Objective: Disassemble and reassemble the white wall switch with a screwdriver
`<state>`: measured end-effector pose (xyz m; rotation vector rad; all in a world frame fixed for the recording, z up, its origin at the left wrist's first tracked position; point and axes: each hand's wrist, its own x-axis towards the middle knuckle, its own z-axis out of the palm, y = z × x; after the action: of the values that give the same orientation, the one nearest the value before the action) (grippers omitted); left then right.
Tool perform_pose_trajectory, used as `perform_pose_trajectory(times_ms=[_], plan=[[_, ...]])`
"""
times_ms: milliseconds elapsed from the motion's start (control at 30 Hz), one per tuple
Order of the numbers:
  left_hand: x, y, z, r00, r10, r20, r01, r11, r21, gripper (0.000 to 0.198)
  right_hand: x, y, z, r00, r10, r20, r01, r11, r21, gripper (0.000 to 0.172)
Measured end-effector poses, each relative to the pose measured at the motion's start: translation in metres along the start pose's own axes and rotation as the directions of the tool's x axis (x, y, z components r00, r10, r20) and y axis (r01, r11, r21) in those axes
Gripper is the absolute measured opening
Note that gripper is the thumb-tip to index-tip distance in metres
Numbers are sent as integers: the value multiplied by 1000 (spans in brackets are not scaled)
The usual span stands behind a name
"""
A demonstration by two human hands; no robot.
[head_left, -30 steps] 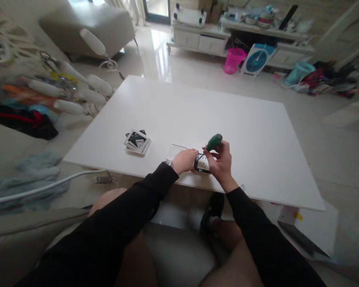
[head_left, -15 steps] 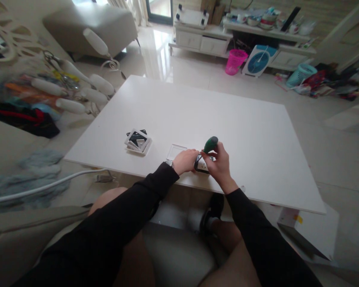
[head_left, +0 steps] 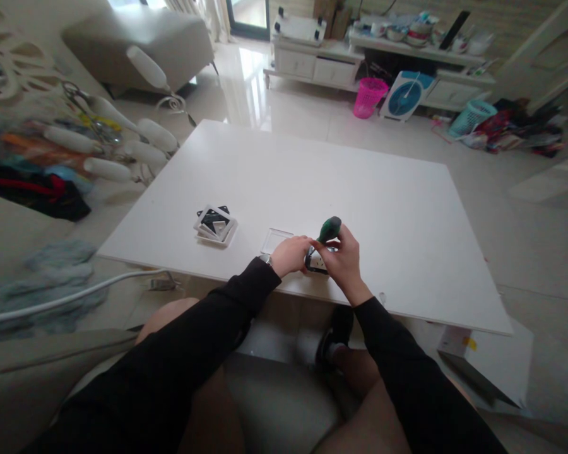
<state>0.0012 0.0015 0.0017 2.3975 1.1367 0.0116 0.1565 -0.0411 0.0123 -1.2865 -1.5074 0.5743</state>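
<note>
On the far floor stand a pink basket point(head_left: 368, 96) and, further right, a teal basket point(head_left: 472, 114). What either one holds cannot be made out. Between them a blue fan point(head_left: 402, 95) leans against a low white cabinet point(head_left: 318, 66) whose top is crowded with small things too blurred to name.

At the near edge of the white table point(head_left: 341, 183) lies a small white socket point(head_left: 315, 262) with dark edges. It is mostly covered by the two hands. The left hand point(head_left: 291, 254) is closed on its left end. The right hand point(head_left: 343, 261) is curled around a screwdriver point(head_left: 330, 229) with a green handle, which tilts up and away. The tip is hidden behind the fingers, so where it meets the socket cannot be seen.

Just beyond the left hand a thin clear frame point(head_left: 275, 240) lies flat on the table. Further left, well apart, sits a small stack of black and white plates point(head_left: 215, 224).

Black sleeves and bare knees fill the near part of the view. A white cable point(head_left: 76, 294) runs along the left, and the clutter of clothes on the far left is blurred.
</note>
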Motion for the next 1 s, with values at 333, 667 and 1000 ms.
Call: perform_pose_trajectory(times_ms=[333,667,1000], plan=[[0,-2,3,1000,-9,0,9,1000,22,68,2,-3,-2,994,103,42,-104,994,22,22],[2,-6,6,1000,5,6,-5,1000,13,56,3,-6,1,996,82,33,-81,997,-20,36],[1,-4,4,1000,-7,-2,7,1000,17,64,1,1,-1,993,90,77,-96,993,73,33]])
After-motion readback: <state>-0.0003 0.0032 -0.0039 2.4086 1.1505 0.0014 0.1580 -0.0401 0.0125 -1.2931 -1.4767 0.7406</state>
